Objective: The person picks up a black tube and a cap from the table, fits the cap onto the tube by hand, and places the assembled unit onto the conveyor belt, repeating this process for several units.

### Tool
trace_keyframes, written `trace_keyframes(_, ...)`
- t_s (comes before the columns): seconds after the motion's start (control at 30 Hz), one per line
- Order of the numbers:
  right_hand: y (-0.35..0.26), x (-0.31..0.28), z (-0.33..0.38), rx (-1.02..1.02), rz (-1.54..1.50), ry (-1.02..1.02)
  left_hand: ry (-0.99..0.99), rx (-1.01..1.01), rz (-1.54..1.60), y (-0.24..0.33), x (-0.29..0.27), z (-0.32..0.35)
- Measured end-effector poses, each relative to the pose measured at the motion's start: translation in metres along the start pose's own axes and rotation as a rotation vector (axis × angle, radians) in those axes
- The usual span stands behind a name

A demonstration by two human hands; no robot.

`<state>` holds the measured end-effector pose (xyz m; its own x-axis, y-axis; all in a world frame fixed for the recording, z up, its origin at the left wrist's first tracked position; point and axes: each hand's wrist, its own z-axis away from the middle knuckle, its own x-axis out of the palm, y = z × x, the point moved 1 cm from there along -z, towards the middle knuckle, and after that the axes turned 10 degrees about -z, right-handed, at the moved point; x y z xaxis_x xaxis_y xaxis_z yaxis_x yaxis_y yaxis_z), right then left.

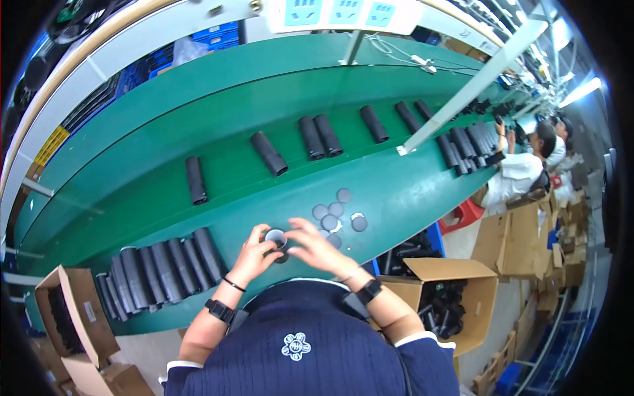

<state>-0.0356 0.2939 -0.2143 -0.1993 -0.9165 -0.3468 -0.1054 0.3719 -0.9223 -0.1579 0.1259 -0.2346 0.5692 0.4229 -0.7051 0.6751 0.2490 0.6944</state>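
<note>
The left hand [253, 254] and the right hand [312, 245] are closed together on one short black tube [275, 239], fingers wrapped round its sides, its open mouth turned up between them, just above the green bench [396, 191]; the right fingers curl over the rim. Just beyond the right hand lies a small cluster of round grey caps [333, 214] flat on the bench; off to the left of the left hand a row of black tubes [162, 267] lies side by side, and farther out more tubes [267, 153] rest singly along the belt. A cardboard box [456, 297] stands to the right of the right hand, with dark parts inside. The tube looks light and stiff, probably smooth plastic and a bit slippery; I'd judge it best held round the body, leaving the open end free; the caps look thin and easy to fumble.
</note>
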Motion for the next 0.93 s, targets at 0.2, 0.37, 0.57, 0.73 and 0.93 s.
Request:
trace_keyframes(0.2, 0.114, -0.074, 0.063, 0.502, 0.25, 0.402, 0.105, -0.054, 0.024, -0.013, 0.007, 0.01)
trace_keyframes(0.37, 0.145, -0.105, 0.087, 0.688, 0.536, 0.605, 0.151, -0.125, 0.094, -0.014, 0.005, 0.009)
trace_keyframes(0.57, 0.147, -0.091, 0.091, 0.589, 0.651, 0.478, 0.139, -0.265, 0.167, -0.02, -0.004, 0.014)
trace_keyframes(0.73, 0.115, -0.085, 0.069, 0.371, -1.423, 0.621, 0.135, -0.292, 0.317, -0.04, 0.01, 0.017)
trace_keyframes(0.93, 0.057, -0.053, 0.035, 0.25, -1.862, 0.178, 0.046, -0.371, 0.804, -0.037, 0.024, 0.014)
